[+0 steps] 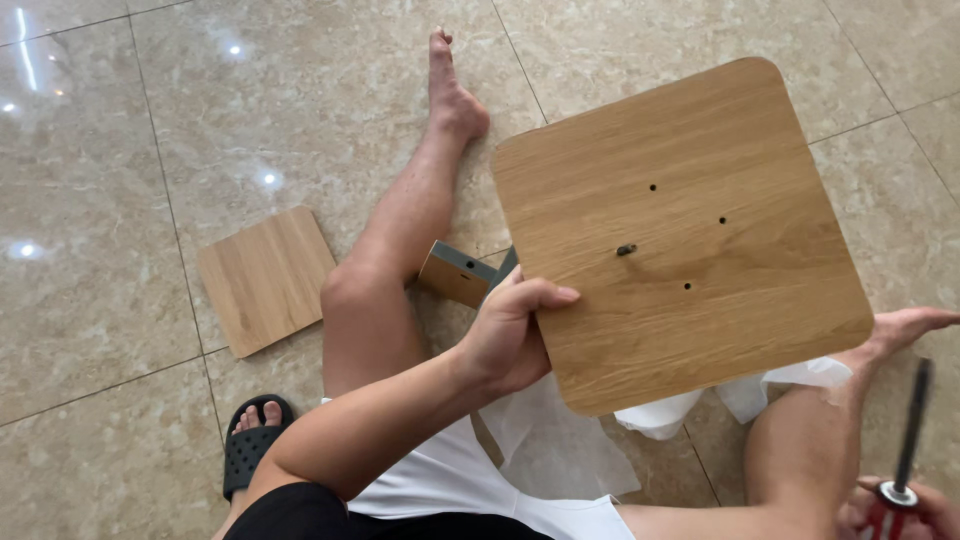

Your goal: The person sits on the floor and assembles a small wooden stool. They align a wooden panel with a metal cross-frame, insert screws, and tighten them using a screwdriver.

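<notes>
Head view, looking down at a person seated on a glossy beige tiled floor [150,150] with legs spread. Largest item: a square wooden panel [690,240] with rounded corners, tilted toward the camera above the lap and well clear of the tiles. Its face carries three small open holes and one dark screw [626,249] standing proud near the centre, so one fastener of four looks started and three holes remain unfilled, as far as this side shows. The left hand [515,335] clamps the panel's left edge, thumb laid over the top face and fingers curled beneath. Behind that edge, a wood-faced block with a grey metal bracket [457,272] projects; whether it is already joined to the panel cannot be told from here. White packing paper [560,440] lies crumpled on the floor under the panel's near edge. A smaller wooden panel [265,280] rests flat on the tiles to the left of the left knee, untouched. A black slipper [250,440] sits at the lower left. At the lower right corner, the right hand [905,510], partly cut off by the frame, is closed around a red-handled screwdriver [905,450], whose dark shaft points upward beside the right knee, apart from the panel.
</notes>
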